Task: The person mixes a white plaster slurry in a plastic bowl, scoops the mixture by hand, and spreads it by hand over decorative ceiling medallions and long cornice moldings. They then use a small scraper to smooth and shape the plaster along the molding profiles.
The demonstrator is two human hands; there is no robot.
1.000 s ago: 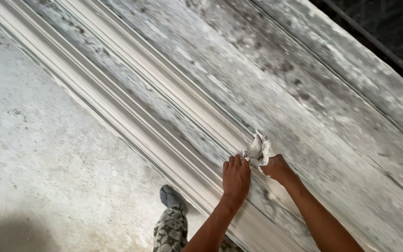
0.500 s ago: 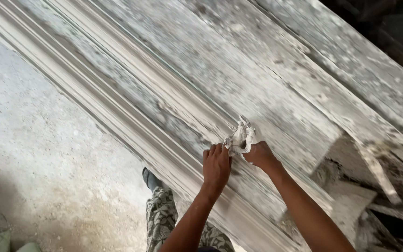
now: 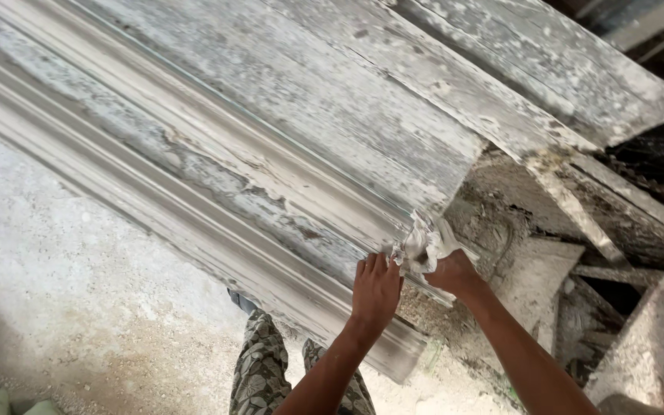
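At six o'clock, the left hand (image 3: pixel 376 288) lies flat, fingers open, on the moulding (image 3: pixel 194 192); right hand (image 3: pixel 455 273) grips a white rag (image 3: pixel 423 242) beside it

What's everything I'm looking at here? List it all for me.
Moulded profile: one, long, grey-white, running from upper left to lower middle.
Planks: several, pale and weathered, upper right.
Blocks: a few, grey, lower right among rubble.
Ground: dusty, whitish, left.
Rag: one, white, crumpled, at the profile's end.
Trouser legs: patterned, bottom middle.
Left hand: flat on the profile, beside the rag.
Right hand: gripping the rag.
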